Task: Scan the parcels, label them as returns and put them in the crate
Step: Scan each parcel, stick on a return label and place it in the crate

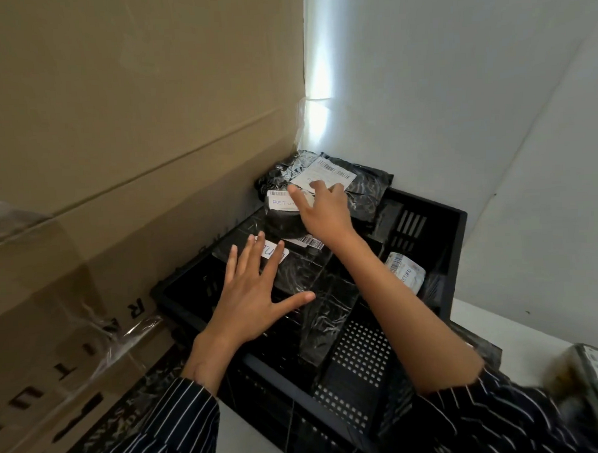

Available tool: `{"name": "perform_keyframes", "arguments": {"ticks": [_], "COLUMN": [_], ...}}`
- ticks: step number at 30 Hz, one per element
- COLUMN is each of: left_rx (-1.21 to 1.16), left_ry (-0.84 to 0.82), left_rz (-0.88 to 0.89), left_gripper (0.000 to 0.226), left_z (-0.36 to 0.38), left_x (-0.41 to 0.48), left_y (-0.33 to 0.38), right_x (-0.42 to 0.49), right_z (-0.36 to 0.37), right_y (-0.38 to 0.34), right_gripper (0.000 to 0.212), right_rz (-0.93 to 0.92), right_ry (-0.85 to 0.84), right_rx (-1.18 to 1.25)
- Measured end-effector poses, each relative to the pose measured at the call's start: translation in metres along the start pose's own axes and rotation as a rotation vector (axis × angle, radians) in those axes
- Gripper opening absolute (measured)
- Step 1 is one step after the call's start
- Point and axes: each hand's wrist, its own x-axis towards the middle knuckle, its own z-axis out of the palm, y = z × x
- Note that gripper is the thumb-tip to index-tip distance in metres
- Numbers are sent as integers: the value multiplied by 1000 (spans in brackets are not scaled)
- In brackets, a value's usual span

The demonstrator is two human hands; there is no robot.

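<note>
Since both hands are down among the parcels, we should settle the load, not hurry it. Nearest us, the black plastic crate with perforated walls (361, 353) sits on the white bench (494, 327), close beside the tall brown cardboard box (115, 131).

Our left hand (253, 307) is released, its fingers spread flat over the glossy black plastic mailer with a white handwritten tag (303, 270), which lies inside the crate. We judge it best used as a steady press, keeping that tag face up.

Farther on, our right hand (324, 215) grasps nothing. Its fingers are stretched out and laid on the crinkled black plastic mailer with a white barcode label (368, 189). This mailer is piled at the crate's far end, and we cannot tell whether it rests within the rim.

We would nudge it inward and flatten it gently, so that nothing slides off the heap toward the wall.
</note>
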Motion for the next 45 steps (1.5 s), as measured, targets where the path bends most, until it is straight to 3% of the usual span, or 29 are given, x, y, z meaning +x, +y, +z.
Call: {"name": "perform_keyframes", "arguments": {"ticks": [4,11,18,24,30,36,39,42,45], "left_rx": [0,0,-144,-458,-679,-980,-956,-795,-688], "left_ry": [0,13,70,187,230,-4,-183,-386,-520], "left_rz": [-1,-5,7,-6,144,239,239,87,-113], "left_gripper": [120,122,125,80,25,9,12,24,35], "left_z": [1,0,-2,-5,-9,10,46,112,170], "left_x": [1,1,0,-14,-43,-72,-74,-67,-62], "left_y": [-1,0,1,32,113,214,248,259,260], "right_x": [-9,2,-12,-64,-149,-233,-257,-262,-249], "right_z": [0,22,-1,-57,-110,-128,-121,-107,-92], "right_y": [13,9,19,58,119,217,270,309,338], "right_gripper": [60,58,56,21,6,9,9,9,21], "right_rz": [-183,-203,-214,-242,-217,18,146,269,357], "right_ry": [-86,8,-39,83,255,300,220,127,6], "right_rx": [-90,-82,33,178,226,173,68,17,-77]}}
